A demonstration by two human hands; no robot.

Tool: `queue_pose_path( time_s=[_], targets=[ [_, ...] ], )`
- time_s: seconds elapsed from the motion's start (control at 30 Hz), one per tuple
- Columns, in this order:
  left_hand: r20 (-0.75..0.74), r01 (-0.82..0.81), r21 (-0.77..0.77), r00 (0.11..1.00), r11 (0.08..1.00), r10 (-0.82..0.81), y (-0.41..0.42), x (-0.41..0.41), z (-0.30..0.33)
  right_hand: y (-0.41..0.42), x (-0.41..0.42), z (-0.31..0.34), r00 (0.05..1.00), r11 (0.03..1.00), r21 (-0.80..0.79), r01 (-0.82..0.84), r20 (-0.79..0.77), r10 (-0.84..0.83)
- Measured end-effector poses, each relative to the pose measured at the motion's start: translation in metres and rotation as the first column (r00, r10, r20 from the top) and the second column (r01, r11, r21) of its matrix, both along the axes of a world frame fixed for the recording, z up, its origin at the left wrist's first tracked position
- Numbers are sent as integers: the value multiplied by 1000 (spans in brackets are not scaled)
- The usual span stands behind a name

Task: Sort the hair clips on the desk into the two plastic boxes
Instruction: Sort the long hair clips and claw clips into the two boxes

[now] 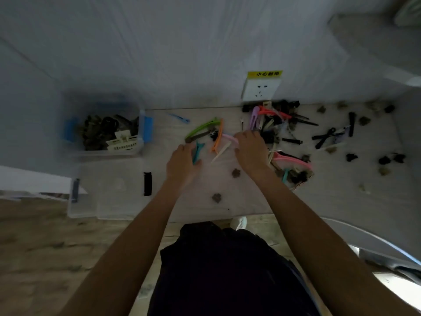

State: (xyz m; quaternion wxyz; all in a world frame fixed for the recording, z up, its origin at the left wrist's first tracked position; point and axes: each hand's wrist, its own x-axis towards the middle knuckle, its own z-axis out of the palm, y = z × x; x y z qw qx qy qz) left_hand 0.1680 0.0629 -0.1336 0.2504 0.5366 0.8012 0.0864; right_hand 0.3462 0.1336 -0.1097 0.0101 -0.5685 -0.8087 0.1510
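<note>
My left hand [182, 164] grips a teal clip [197, 152] at the middle of the desk. My right hand [251, 150] is closed on a pink clip [229, 137] just right of it. Between the hands lie an orange clip [218, 136], a green clip [201, 128], a brown clip [197, 137] and a cream clip [221, 152]. A heap of coloured and black clips [273, 120] sits at the back right. The far box [139, 148] on the left holds dark claw clips and a white one. The near box [107, 190] holds one black clip [147, 184].
Small dark claw clips [385, 159] are scattered over the right of the desk, and two [216, 197] lie near the front edge. A blue clip [180, 117] lies by the wall. A wall socket [260, 88] with a yellow label stands behind the heap.
</note>
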Motion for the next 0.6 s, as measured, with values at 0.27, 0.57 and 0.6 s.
queue_pose_path(
  time_s=[0.27, 0.57, 0.6],
  targets=[
    [3, 28, 124, 1000, 992, -29, 33, -11, 18, 17, 12, -1, 995, 996, -56, 73, -64, -76],
    [-24, 152, 47, 988, 987, -151, 87, -21, 11, 31, -8, 5, 986, 992, -100, 79, -139, -93],
    [-26, 147, 37, 989, 988, -146, 87, -22, 9, 33, -10, 4, 992, 994, -96, 56, -106, -66]
  ],
)
